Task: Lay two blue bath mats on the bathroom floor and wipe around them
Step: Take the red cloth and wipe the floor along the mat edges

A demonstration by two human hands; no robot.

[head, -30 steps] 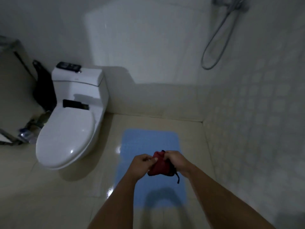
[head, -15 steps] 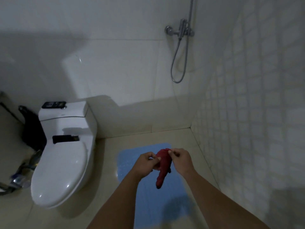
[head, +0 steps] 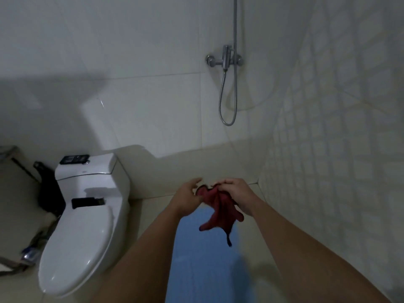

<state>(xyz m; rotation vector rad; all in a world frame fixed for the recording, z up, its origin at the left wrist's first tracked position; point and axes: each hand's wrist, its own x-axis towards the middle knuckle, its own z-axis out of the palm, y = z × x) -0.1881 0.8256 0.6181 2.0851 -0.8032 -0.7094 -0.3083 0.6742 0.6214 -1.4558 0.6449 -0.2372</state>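
Left of both hands, the toilet point(head: 83, 226) is standing with its lid down, a dark flat item point(head: 74, 159) lying on the tank; neither bears on the present step.

The left hand point(head: 188, 199) is holding the red cloth point(head: 216, 209) by its upper left edge. Fingers curled inward, thumb side toward the cloth; the exact pinch point is hidden behind the hand, but the cloth edge is meeting the fingertips. Judgement: the grip is placed at a corner so the bunched fabric can be pulled open.

Between the 2 hands the cloth is hanging in loose folds, spreading downward, with a dark cord or tag point(head: 228, 240) dangling from its lower edge. It is touching both sets of fingers at the top and hanging free below them.

The right hand point(head: 237, 196) is gripping the cloth's upper right portion, fingers bent over the fabric and closed on it. Judgement: the 2 hands are working against each other to spread the cloth flat for wiping.

Below the fingers, well apart from them, 1 blue bath mat point(head: 203, 265) is lying flat on the floor point(head: 148, 215), partly hidden by the forearms. A second mat is not visible. Wiping not yet begun.

Right of the hands, the shower hose point(head: 227, 95) is hanging on the wall.
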